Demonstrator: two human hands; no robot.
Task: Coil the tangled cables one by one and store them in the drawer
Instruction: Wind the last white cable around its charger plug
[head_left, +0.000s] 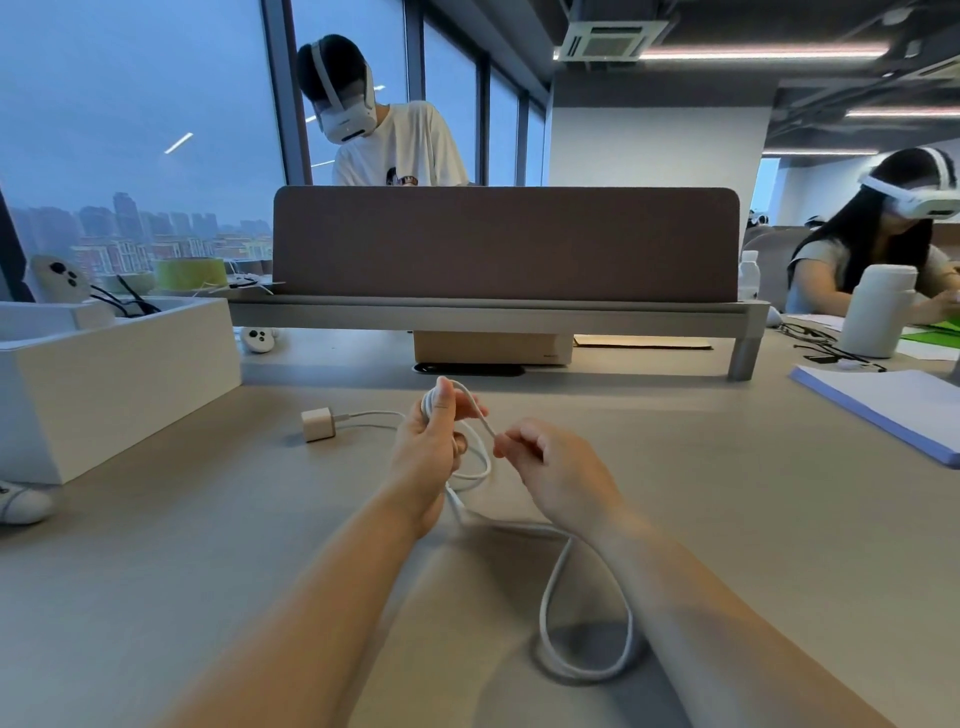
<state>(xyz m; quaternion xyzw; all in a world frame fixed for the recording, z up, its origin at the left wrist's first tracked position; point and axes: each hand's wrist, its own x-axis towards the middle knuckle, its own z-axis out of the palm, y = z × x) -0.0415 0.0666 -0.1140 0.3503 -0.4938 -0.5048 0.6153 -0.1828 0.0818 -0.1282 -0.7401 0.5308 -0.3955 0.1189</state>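
Cable (543, 608) white, thin, smooth, partly wound. Few tight turns bunched at top of left hand (431, 441), thumb and curled fingers gripping them (held upright, above table middle). Right hand (550, 467) just beside it, thumb and forefinger pinching strand leaving bundle, other fingers curled in. Slack drops to table (208, 545); I see one big loose loop lying toward near edge, passing under right forearm. Another strand runs left from behind left hand to small white charger (318, 423), left of centre. Open white box (104, 374) at left edge, black cables (122, 304) inside.
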